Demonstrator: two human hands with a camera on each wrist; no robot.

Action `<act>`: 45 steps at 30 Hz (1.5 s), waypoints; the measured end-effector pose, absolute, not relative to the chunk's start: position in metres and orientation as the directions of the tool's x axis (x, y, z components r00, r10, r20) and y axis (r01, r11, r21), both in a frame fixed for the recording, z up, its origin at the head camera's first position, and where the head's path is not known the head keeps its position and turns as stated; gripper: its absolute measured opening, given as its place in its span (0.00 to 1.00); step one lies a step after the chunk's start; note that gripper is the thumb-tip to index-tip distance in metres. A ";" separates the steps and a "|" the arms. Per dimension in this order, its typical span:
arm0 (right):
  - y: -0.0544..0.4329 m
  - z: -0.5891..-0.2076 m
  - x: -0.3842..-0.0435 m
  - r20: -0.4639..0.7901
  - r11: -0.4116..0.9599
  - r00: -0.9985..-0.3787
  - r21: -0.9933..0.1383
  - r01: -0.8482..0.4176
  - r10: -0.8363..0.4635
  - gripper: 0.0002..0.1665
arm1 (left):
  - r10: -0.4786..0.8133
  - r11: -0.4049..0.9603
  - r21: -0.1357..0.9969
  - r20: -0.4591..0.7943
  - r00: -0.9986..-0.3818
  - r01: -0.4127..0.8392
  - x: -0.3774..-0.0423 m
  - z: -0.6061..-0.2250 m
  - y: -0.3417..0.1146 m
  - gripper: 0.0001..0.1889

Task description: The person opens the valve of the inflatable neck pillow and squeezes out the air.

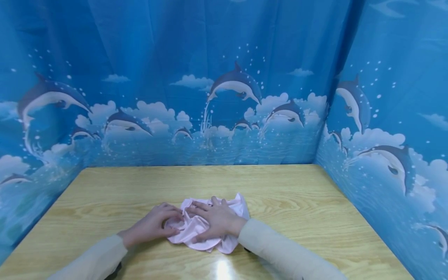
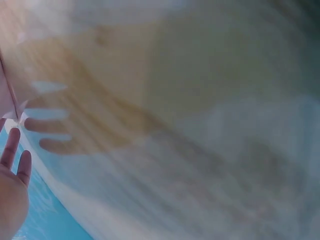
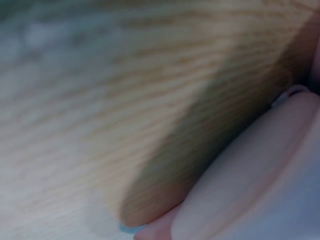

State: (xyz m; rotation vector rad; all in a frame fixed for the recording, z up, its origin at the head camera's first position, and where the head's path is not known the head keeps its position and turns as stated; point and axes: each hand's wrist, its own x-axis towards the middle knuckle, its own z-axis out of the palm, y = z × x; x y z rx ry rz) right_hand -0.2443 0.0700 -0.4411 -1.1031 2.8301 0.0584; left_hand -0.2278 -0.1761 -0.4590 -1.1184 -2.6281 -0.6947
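Observation:
A crumpled pale pink cloth (image 1: 241,206), satiny in look, lies bunched near the middle of the table. My right hand (image 1: 218,219) rests on top of it with fingers spread and the palm side down. At the cloth's left edge, my left hand (image 1: 157,223) touches the folds, its thumb apart from its loosely bent fingers. In the left wrist view, fingers (image 2: 11,147) reach toward a bit of the cloth (image 2: 7,100) at the frame's edge. The right wrist view is blurred, with part of the hand (image 3: 250,165) close above the wood.
The wood-grain table (image 1: 297,194) has a glossy top with a bright reflection at the front. Blue curtains (image 1: 175,39) printed with dolphins stand behind it and along both sides. Pale long sleeves (image 1: 280,249) cover both forearms.

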 end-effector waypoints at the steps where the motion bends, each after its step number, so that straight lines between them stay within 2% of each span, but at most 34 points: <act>1: 0.070 -0.441 -0.244 -0.106 0.733 -0.729 0.004 -0.681 -0.676 0.52 | 0.626 0.602 0.346 0.354 -0.695 0.719 -0.228 -0.459 -0.176 0.16; 9: 0.070 -0.440 -0.244 -0.116 0.734 -0.729 0.003 -0.679 -0.674 0.48 | 0.615 0.609 0.396 0.312 -0.724 0.687 -0.228 -0.457 -0.176 0.15; 16: 0.071 -0.440 -0.241 -0.130 0.736 -0.728 -0.017 -0.677 -0.673 0.46 | 0.612 0.616 0.374 0.327 -0.720 0.693 -0.227 -0.458 -0.174 0.14; 30: 0.071 -0.441 -0.241 -0.130 0.680 -0.689 0.112 -0.725 -0.713 0.35 | 0.612 0.625 0.340 0.346 -0.712 0.703 -0.226 -0.458 -0.174 0.14; 45: 0.071 -0.439 -0.239 -0.081 0.672 -0.682 0.121 -0.731 -0.727 0.27 | 0.602 0.638 0.327 0.352 -0.717 0.697 -0.225 -0.458 -0.173 0.13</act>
